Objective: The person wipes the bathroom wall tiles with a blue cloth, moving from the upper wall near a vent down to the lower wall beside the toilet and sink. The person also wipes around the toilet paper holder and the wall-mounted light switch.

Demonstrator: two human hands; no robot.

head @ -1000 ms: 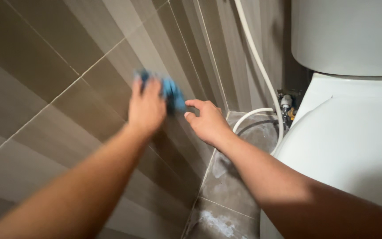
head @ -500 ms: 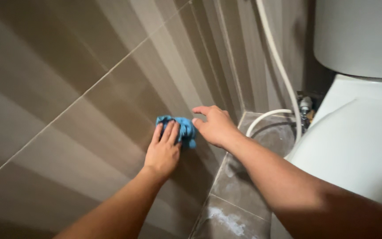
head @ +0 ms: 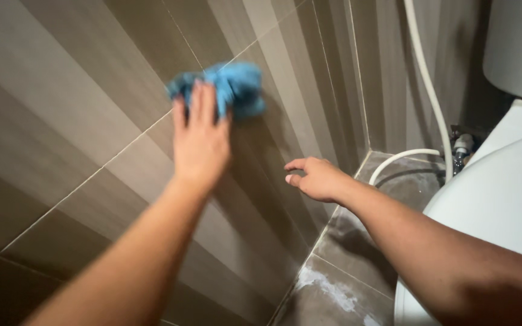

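My left hand (head: pixel 199 140) presses a crumpled blue cloth (head: pixel 231 87) flat against the grey striped tiled wall (head: pixel 61 121), fingers spread over the cloth's lower half. The cloth sits high on the wall, near a grout line. My right hand (head: pixel 316 178) hovers lower and to the right, close to the wall near the floor corner, fingers loosely apart and holding nothing.
A white toilet bowl (head: pixel 496 205) fills the right side, its cistern (head: pixel 518 48) above. A white hose (head: pixel 421 90) runs down the wall to a metal valve (head: pixel 461 148). The grey floor tiles (head: pixel 345 265) carry whitish stains.
My left hand slid the blue cloth up the wall from beside my right hand to well above it. My right hand stayed low near the corner.
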